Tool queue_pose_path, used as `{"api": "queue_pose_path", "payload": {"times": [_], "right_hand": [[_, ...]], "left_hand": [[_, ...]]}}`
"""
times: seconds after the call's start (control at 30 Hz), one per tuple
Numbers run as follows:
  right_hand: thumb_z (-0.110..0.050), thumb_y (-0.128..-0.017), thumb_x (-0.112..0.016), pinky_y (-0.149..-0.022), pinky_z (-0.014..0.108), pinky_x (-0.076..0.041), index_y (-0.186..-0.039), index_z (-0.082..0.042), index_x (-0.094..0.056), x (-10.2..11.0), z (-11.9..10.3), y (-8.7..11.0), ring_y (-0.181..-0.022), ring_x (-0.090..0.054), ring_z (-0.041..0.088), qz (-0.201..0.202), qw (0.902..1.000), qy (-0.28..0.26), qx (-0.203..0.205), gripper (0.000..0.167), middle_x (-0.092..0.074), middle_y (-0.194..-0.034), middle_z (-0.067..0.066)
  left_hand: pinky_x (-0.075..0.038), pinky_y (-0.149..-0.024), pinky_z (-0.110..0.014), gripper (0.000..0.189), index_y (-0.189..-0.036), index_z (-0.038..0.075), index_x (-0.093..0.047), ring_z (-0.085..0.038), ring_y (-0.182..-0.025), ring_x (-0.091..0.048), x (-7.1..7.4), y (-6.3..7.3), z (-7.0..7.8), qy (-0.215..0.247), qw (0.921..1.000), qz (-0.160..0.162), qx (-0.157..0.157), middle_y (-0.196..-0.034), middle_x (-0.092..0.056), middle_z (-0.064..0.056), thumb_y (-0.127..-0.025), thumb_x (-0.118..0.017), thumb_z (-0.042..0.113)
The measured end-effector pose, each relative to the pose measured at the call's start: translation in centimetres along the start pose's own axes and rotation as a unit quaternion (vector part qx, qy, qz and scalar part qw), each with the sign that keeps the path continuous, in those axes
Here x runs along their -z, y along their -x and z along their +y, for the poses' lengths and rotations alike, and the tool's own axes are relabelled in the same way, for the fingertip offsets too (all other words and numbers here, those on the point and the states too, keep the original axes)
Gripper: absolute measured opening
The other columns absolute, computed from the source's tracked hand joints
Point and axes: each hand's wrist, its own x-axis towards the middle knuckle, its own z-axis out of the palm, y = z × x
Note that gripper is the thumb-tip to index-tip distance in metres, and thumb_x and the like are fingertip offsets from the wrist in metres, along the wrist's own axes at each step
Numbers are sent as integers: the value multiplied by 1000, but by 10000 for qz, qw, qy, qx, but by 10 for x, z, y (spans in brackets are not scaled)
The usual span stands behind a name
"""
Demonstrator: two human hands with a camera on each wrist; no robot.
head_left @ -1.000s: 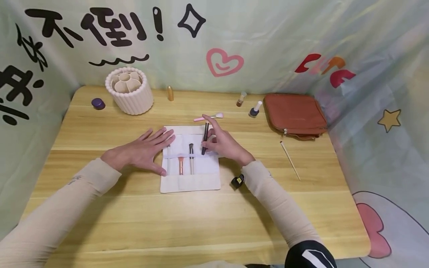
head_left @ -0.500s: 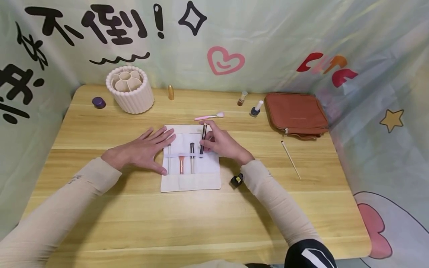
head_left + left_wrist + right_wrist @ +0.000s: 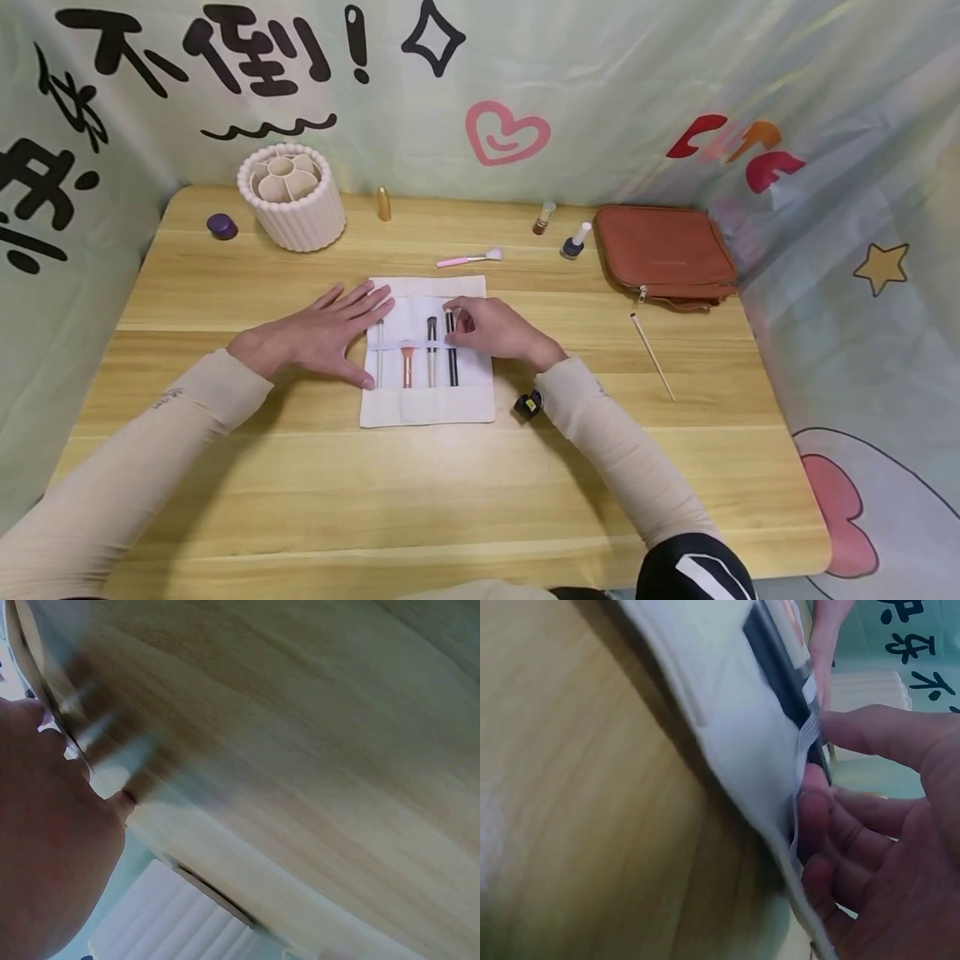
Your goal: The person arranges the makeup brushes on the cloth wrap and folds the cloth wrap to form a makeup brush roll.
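Observation:
A white cloth brush roll [image 3: 427, 408] lies unfolded on the table. My left hand [image 3: 318, 337] rests flat with spread fingers on its left edge. My right hand [image 3: 498, 329] pinches the upper end of a slim black makeup pencil [image 3: 453, 367] between thumb and fingers. The pencil passes under the elastic band [image 3: 416, 344], its lower end at the bottom pocket; the right wrist view shows the band crossing it. To its left under the band sit a dark-tipped brush [image 3: 432, 358], a copper-pink brush [image 3: 407, 367] and a thin pale stick [image 3: 379, 358].
Behind the roll lies a pink brush [image 3: 469, 258]. A ribbed white holder [image 3: 292, 208], purple lid [image 3: 222, 226], gold tube [image 3: 383, 203], two small bottles [image 3: 573, 242] and a brown zip case [image 3: 667, 254] line the back. A thin stick [image 3: 652, 357] lies right.
My right hand has lowered the black pencil toward me, sliding it down under the elastic band beside the dark-tipped brush. My left hand has stayed in place on the roll.

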Motion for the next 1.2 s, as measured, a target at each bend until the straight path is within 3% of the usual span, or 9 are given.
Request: {"api": "queue_pose_path", "payload": {"times": [0.17, 0.37, 0.53, 0.73, 0.87, 1.03, 1.2], "right_hand": [[-28, -104, -76, -84, 33, -53, -137, -7, -70, 0, 0, 1, -91, -64, 17, 214, 9995, 194, 123, 40, -73, -102, 2], [-27, -106, -73, -82, 32, -50, -110, -12, -79, 0, 4, 2, -88, -61, 18, 404, 9972, 431, 448, 16, -72, -97, 1], [-29, -110, -67, -78, 32, -45, -100, -14, -82, 0, 6, 3, -84, -56, 18, 378, 9947, 620, 729, 24, -68, -91, 1], [-27, -111, -65, -87, 33, -54, -115, -11, -81, 12, 10, 2, -94, -65, 17, 400, 9966, 329, 647, 23, -75, -105, 2], [-20, -110, -66, -91, 38, -60, -123, -5, -77, 31, 15, -5, -100, -70, 22, 892, 9945, 35, 556, 22, -75, -113, 8], [-17, -111, -64, -97, 45, -59, -132, -2, -74, 48, 30, -17, -111, -70, 30, 1595, 9864, 19, 391, 28, -68, -127, 16], [-18, -111, -63, -102, 50, -53, -147, -4, -65, 56, 40, -25, -119, -60, 32, 1654, 9862, 68, 31, 39, -53, -150, 19]], "left_hand": [[4, -134, -68, 134, -176, 12, -10, -39, -171, 7, 2, 0, -1, -24, 10000, 1, -4, -185, 2, -10, -83, -73, 84], [5, -134, -68, 134, -176, 11, -9, -39, -171, 7, 3, -1, -3, -6, 10000, 7, -13, -185, 2, -11, -83, -73, 84], [4, -134, -68, 134, -176, 11, -10, -39, -171, 7, 3, 0, -4, -18, 10000, 12, -5, -185, 2, -11, -83, -74, 83], [4, -134, -68, 133, -176, 12, -10, -39, -171, 7, 3, 0, -3, -2, 10000, 5, -11, -185, 2, -11, -84, -74, 83], [5, -134, -68, 133, -176, 12, -9, -38, -171, 7, 3, 0, -2, 6, 10000, 9, -14, -185, 2, -10, -84, -73, 83], [5, -134, -68, 134, -177, 13, -9, -38, -171, 8, 1, 1, -2, 38, 10000, -17, -14, -185, 4, -10, -83, -73, 84], [6, -134, -68, 133, -177, 13, -9, -38, -171, 8, -1, 1, -1, 57, 10000, 24, -41, -185, 4, -9, -83, -73, 83]]}}
